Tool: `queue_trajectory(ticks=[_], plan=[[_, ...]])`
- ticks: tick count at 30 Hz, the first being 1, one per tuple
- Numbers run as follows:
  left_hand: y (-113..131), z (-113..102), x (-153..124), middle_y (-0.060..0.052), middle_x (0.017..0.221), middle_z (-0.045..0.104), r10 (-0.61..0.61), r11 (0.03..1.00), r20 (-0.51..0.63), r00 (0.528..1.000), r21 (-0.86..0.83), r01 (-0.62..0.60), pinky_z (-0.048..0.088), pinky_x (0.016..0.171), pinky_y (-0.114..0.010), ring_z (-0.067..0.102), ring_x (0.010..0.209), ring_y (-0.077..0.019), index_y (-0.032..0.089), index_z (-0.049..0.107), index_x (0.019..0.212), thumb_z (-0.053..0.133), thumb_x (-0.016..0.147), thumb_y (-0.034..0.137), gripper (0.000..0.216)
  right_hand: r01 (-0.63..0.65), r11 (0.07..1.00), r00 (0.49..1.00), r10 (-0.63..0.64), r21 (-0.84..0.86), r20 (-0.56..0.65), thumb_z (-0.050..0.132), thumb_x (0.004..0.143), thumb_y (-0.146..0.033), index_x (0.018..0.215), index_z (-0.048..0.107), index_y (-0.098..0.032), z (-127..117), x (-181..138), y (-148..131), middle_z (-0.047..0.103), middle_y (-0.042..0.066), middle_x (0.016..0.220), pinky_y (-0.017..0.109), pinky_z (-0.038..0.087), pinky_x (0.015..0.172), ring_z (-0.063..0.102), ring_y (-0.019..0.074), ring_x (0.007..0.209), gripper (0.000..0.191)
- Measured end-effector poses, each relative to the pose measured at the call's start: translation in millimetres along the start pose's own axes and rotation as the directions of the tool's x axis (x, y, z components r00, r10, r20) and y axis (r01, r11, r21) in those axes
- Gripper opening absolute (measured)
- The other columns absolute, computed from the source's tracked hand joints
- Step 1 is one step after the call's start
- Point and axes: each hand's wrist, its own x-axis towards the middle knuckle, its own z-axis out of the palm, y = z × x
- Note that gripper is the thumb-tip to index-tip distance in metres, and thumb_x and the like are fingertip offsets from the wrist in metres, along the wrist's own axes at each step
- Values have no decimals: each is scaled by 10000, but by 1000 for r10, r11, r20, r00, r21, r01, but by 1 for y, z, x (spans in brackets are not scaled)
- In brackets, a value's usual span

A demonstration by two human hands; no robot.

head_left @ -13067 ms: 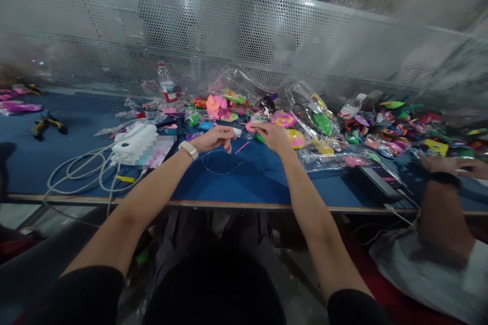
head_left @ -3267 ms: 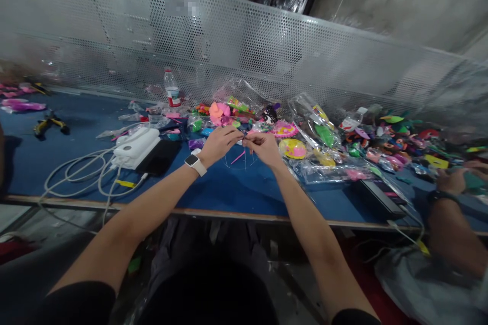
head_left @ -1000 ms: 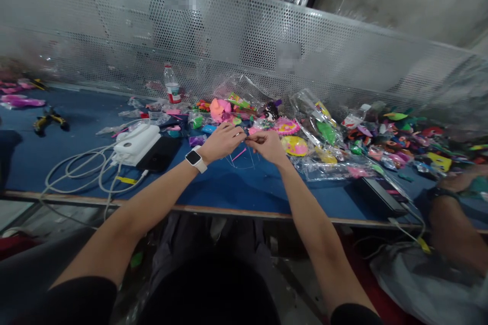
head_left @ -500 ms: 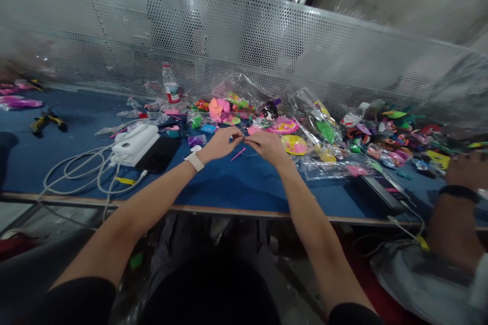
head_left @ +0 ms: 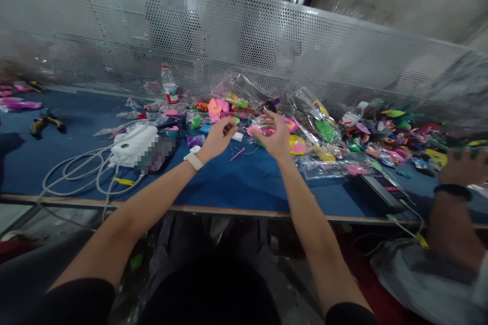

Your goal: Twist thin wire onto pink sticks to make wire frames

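Note:
My left hand (head_left: 218,140), with a pale watch band (head_left: 194,160) at its wrist, hovers over the blue tabletop (head_left: 229,190). Its fingers are curled together; anything between them is too small to make out. A short gap to its right separates it from my right hand (head_left: 276,137), whose fingers are spread and bent with nothing visible in them. Below and between the two hands lie a thin pink stick (head_left: 237,154) and a fine, curved thread or wire (head_left: 249,153). Just beyond my left fingertips is a small white piece (head_left: 237,136).
Colourful pieces and clear bags (head_left: 320,170) crowd the back and right. At left are a white power block (head_left: 131,147) with cables, a dark phone (head_left: 158,155) and pliers (head_left: 48,123). A bottle (head_left: 170,86) stands behind. A co-worker's hand (head_left: 463,165) is far right.
My hands, fingertips together before, have moved apart. My right hand has opened and risen slightly; my left has shifted a little left, uncovering the white piece. The co-worker's fingers have spread.

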Motion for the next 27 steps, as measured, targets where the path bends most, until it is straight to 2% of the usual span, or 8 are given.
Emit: queue_trajectory(ticks=[2, 4, 7, 14, 17, 20, 23, 27], plan=[[-4, 0, 2, -32, 850, 638, -79, 995, -83, 993, -65, 74, 490, 663, -287, 557, 716, -148, 208, 564, 915, 571, 1059, 321, 183, -119, 988, 993, 120, 103, -6, 899, 786, -570, 1363, 655, -234, 0, 3, 7, 756, 141, 1242, 407, 632, 858, 736, 245, 968, 710], [-8, 0, 3, -25, 825, 619, -144, 983, -120, 982, -134, 127, 489, 639, -280, 544, 680, -137, 211, 543, 902, 560, 1063, 331, 201, -229, 950, 973, 216, 213, 82, 846, 801, -663, 1207, 696, -219, 1, 5, 14, 781, 114, 1065, 396, 641, 815, 742, 230, 872, 621], [-11, 2, 3, -18, 786, 604, -182, 972, -123, 976, -169, 160, 516, 656, -298, 567, 664, -140, 215, 522, 885, 550, 1059, 287, 191, -304, 906, 949, 258, 296, 183, 778, 834, -718, 995, 708, -222, 4, 4, 18, 762, 72, 888, 386, 641, 790, 746, 220, 817, 526], [-7, 0, -2, -10, 705, 606, -153, 987, -47, 987, -50, 150, 518, 669, -309, 594, 670, -158, 205, 556, 792, 612, 1020, 341, 271, -287, 914, 957, 263, 285, 121, 757, 870, -640, 910, 678, -228, 3, 4, 11, 674, 10, 724, 321, 558, 632, 651, 166, 635, 421], [-3, -1, -4, -51, 889, 711, -140, 986, -48, 989, -93, 135, 552, 721, -322, 654, 772, -176, 191, 638, 979, 714, 953, 373, 199, -238, 946, 957, 188, 222, 222, 742, 905, -566, 889, 687, -219, 0, 2, 7, 608, -22, 648, 291, 466, 565, 569, 139, 558, 351], [1, 0, -6, -76, 1016, 753, -59, 979, 64, 996, -190, 70, 587, 777, -337, 702, 839, -189, 192, 622, 1212, 777, 905, 354, 381, -173, 976, 942, 125, 133, 313, 709, 937, -496, 921, 716, -211, 3, -2, -1, 642, -4, 691, 292, 457, 589, 581, 152, 606, 285], [4, 1, -7, -58, 915, 759, -7, 985, 124, 992, -171, 28, 590, 788, -331, 714, 819, -189, 179, 663, 1145, 749, 926, 340, 285, -100, 991, 953, 68, 94, 295, 693, 944, -449, 953, 740, -206, 9, -7, -9, 718, 42, 847, 314, 512, 688, 649, 181, 732, 248], [7, 0, -9, -38, 798, 738, 17, 998, 110, 994, -66, -10, 549, 696, -295, 677, 718, -173, 167, 721, 1039, 752, 934, 342, 207, -72, 997, 978, 63, 38, 200, 727, 939, -436, 1125, 732, -211, 16, -10, -17, 710, 35, 874, 317, 500, 661, 622, 171, 676, 292]])
